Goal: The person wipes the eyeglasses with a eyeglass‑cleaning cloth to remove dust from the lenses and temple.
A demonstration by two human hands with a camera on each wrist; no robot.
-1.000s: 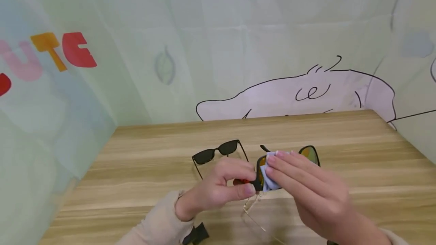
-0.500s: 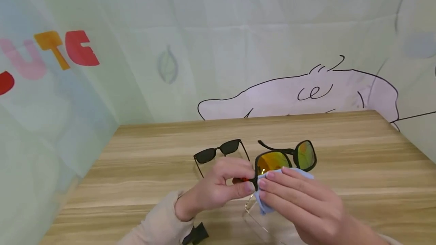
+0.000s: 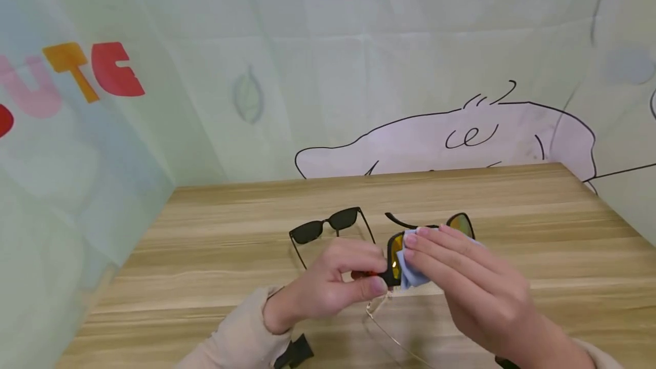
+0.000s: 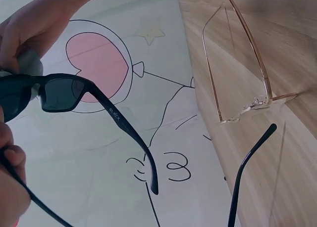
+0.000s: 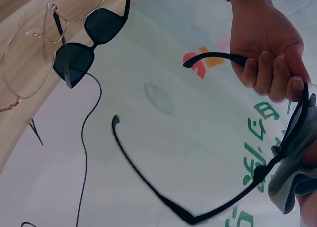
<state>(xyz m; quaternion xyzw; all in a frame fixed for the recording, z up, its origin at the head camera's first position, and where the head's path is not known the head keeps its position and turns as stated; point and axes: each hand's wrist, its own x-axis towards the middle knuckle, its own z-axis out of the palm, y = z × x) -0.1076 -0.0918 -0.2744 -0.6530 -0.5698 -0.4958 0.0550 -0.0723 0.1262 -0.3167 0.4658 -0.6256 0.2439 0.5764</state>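
Note:
Near the middle of the table in the head view, my left hand (image 3: 330, 278) grips a pair of black-framed sunglasses (image 3: 393, 278) at the hinge corner, thumb below and fingers above. Their lenses are orange mirrored; one temple sticks out at the back. My right hand (image 3: 476, 283) pinches a light blue cleaning cloth (image 3: 411, 277) over the lens nearest my left hand, long fingers laid across the front. Most of that lens is hidden by cloth and fingers. In the left wrist view the back of the sunglasses (image 4: 62, 93) shows dark lenses, with the grey-looking cloth (image 4: 30, 64) behind the frame.
A second pair of dark sunglasses (image 3: 307, 233) rests unfolded on the wood-grain table (image 3: 230, 209), behind my left hand. Gold wire-rimmed glasses (image 4: 266, 83) lie below the held pair. A small black object (image 3: 299, 352) is by my left sleeve. Printed fabric hangs behind the table.
Half a second ago my right hand drew the cloth down and bared the orange lens; now it is back up over the lens. My left hand keeps its hold in place.

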